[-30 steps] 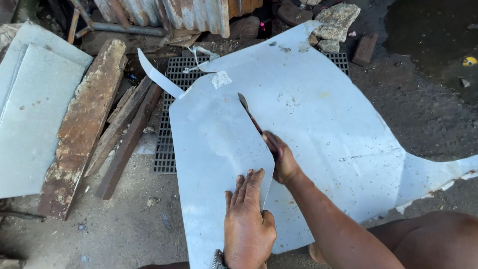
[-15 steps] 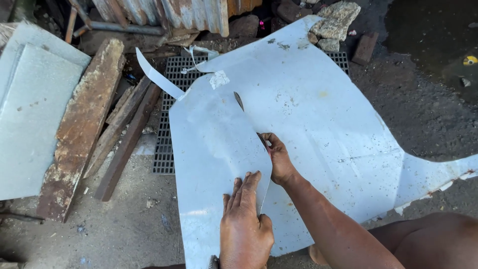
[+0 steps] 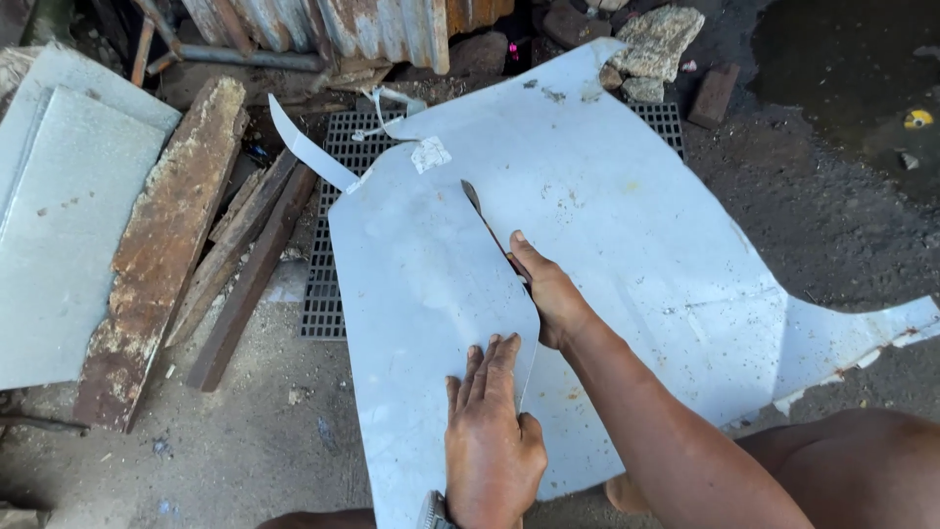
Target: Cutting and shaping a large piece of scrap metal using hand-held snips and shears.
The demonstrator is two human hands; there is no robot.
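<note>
Sheet metal (image 3: 627, 235), thin, springy and sharp-edged, lies on the ground over a grate (image 3: 338, 245); left hand (image 3: 493, 441) presses flat fingers beside the cut, right hand (image 3: 548, 294) grips snips (image 3: 487, 223) ahead.

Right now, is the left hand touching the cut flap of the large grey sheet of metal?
Touching. The head view shows the left hand lying flat, fingers extended, on the cut flap of the large grey sheet of metal, with no gap visible under the fingers.
</note>
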